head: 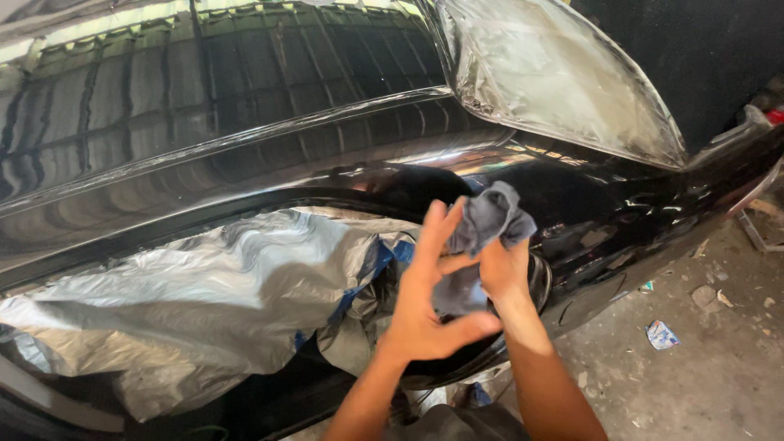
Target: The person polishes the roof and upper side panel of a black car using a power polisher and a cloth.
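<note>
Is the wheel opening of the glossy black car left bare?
No, crinkled silver plastic sheeting covers the wheel opening of the black car, edged with blue tape.
</note>
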